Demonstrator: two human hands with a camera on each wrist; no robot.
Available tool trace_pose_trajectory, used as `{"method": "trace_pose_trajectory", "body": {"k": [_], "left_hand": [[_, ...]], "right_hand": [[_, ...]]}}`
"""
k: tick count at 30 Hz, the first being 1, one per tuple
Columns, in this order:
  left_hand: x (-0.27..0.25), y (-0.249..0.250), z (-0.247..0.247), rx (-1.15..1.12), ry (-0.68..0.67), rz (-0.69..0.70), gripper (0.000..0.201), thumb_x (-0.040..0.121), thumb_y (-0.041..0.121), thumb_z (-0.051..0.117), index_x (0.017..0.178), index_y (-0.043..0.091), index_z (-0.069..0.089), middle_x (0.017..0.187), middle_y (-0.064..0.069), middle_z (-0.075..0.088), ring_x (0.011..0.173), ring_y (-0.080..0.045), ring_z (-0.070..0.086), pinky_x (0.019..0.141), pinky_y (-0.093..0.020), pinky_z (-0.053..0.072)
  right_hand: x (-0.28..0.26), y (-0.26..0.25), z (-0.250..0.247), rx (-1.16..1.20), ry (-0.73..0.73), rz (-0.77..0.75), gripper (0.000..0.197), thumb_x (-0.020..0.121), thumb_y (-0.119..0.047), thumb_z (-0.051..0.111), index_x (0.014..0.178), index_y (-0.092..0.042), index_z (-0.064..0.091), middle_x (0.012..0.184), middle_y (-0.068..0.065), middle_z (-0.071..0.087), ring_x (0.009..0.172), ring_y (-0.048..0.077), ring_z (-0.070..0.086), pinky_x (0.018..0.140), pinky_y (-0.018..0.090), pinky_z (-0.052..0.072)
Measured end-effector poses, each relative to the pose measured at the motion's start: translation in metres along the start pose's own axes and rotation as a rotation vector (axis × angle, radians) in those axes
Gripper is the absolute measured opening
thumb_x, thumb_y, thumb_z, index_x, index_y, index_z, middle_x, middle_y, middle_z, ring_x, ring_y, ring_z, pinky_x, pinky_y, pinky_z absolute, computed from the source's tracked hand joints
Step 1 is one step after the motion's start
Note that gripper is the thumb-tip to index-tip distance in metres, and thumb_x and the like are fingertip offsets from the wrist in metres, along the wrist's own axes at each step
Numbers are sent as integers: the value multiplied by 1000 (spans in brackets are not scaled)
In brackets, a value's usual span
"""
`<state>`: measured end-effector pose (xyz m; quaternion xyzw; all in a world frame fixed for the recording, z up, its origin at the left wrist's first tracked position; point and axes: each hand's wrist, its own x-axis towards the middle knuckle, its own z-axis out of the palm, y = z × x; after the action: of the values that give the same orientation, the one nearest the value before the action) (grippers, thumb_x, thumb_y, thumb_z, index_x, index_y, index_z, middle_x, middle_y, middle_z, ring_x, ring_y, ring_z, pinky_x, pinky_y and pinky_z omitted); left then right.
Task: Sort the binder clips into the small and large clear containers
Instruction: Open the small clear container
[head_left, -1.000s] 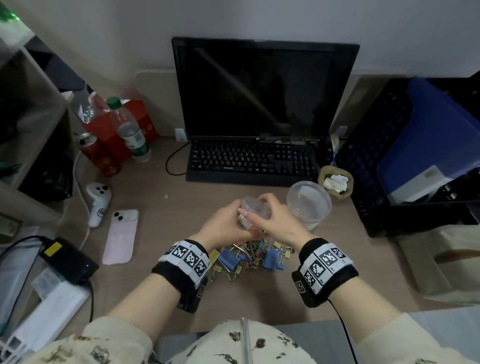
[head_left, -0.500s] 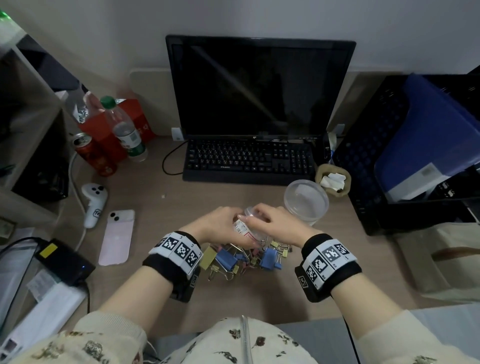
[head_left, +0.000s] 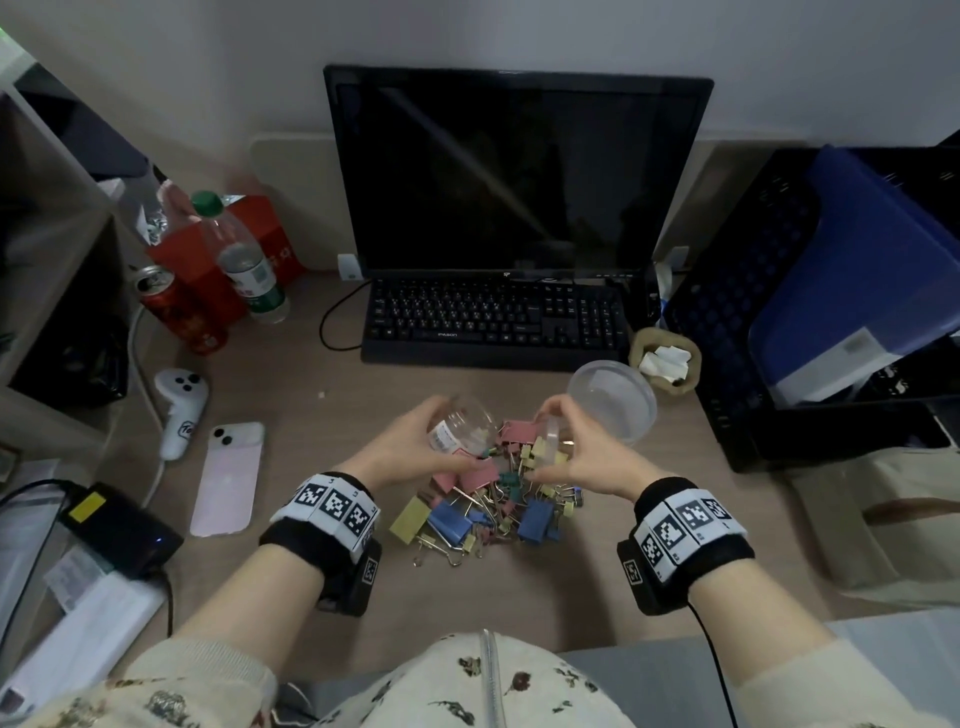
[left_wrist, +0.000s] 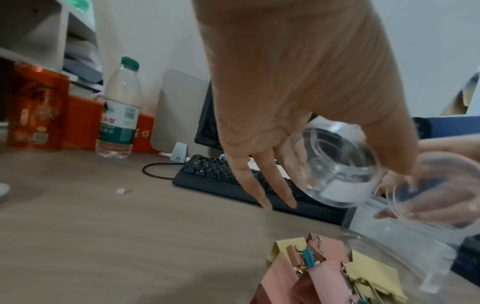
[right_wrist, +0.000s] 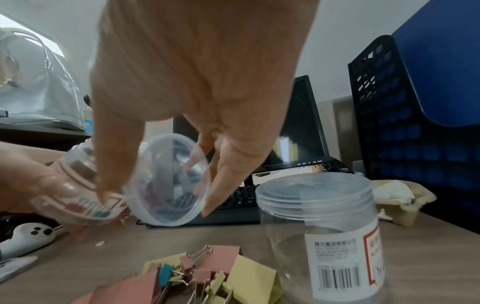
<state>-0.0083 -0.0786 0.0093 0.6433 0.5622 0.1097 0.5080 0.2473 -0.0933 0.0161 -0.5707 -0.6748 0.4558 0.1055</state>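
Above clips (head_left: 493, 499): left grip (head_left: 410, 452) holds small container (head_left: 462, 428)

Left hand (head_left: 410, 448), left of centre, palm down, thumb and curled fingers (left_wrist: 262, 191) gripping a small clear jar (head_left: 462, 428) tilted on its side. Right hand (head_left: 582, 452), to the right, thumb and fingers (right_wrist: 228, 185) pinching the clear lid (right_wrist: 168, 181) by its rim. Both forearms reaching in from the near edge, each wrist strapped with a black-and-white marker band, hands close but apart.
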Motion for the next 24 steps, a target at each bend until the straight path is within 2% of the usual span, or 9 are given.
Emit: {"method": "trace_pose_trajectory", "body": {"k": [2, 4, 7, 11, 14, 17, 19, 22, 24], "left_hand": [[2, -3, -2, -37, 63, 11, 95, 64, 44, 87, 142, 22, 39, 131, 7, 55, 109, -8, 61, 98, -37, 52], [4, -6, -3, 7, 130, 9, 101, 57, 57, 83, 142, 21, 40, 136, 6, 50, 116, -10, 56, 104, -38, 47], [2, -9, -4, 47, 216, 4, 104, 52, 69, 74, 140, 21, 43, 130, 7, 47, 119, -11, 49, 105, -35, 42], [5, -18, -8, -18, 292, -33, 93, 57, 69, 78, 134, 27, 48, 124, 11, 53, 113, -8, 53, 98, -31, 45], [7, -23, -13, -64, 305, -29, 94, 57, 68, 79, 135, 27, 48, 128, 10, 54, 114, -8, 55, 101, -33, 46], [11, -26, -17, -82, 304, -26, 93, 62, 57, 82, 140, 25, 43, 129, 14, 51, 116, -6, 51, 101, -27, 41], [16, -31, -18, -75, 306, -27, 88, 67, 46, 85, 140, 24, 42, 132, 12, 53, 118, -6, 52, 104, -29, 42], [24, -38, -21, -93, 307, -24, 82, 69, 29, 86, 139, 22, 42, 134, 7, 54, 121, -10, 52, 107, -32, 42], [28, -39, -23, -103, 302, -19, 78, 71, 22, 85, 136, 26, 43, 131, 9, 53, 121, -9, 51, 107, -31, 41]], "right_hand": [[0, 3, 1, -19, 60, 12, 70, 70, -30, 83, 119, -25, 33, 125, -3, 43, 100, 10, 52, 85, 29, 46], [2, 5, 5, 3, 81, 20, 70, 72, -25, 82, 118, -26, 29, 127, 0, 39, 94, 11, 51, 76, 24, 45], [9, 7, 11, 1, 104, 21, 70, 74, -31, 80, 120, -30, 28, 131, -1, 39, 101, 16, 51, 81, 26, 43], [28, 5, 15, -99, 150, 85, 75, 77, -64, 64, 133, -22, 41, 135, -3, 49, 116, 15, 52, 95, 32, 45], [46, 1, 18, -123, 144, 123, 79, 78, -72, 56, 137, -21, 41, 139, 0, 50, 122, 17, 50, 99, 37, 45], [65, -6, 22, -220, 139, 143, 73, 83, -67, 54, 139, -22, 40, 142, 4, 45, 134, 25, 36, 107, 43, 36], [79, -9, 25, -282, 103, 120, 67, 87, -58, 56, 141, -22, 38, 145, 3, 43, 138, 27, 28, 109, 43, 30], [104, -8, 32, -272, 45, 113, 68, 86, -44, 63, 144, -24, 33, 149, 3, 38, 140, 28, 23, 113, 47, 27], [118, -6, 38, -230, 56, 132, 76, 83, -38, 68, 146, -26, 27, 150, 4, 36, 139, 29, 26, 111, 51, 30]]}}
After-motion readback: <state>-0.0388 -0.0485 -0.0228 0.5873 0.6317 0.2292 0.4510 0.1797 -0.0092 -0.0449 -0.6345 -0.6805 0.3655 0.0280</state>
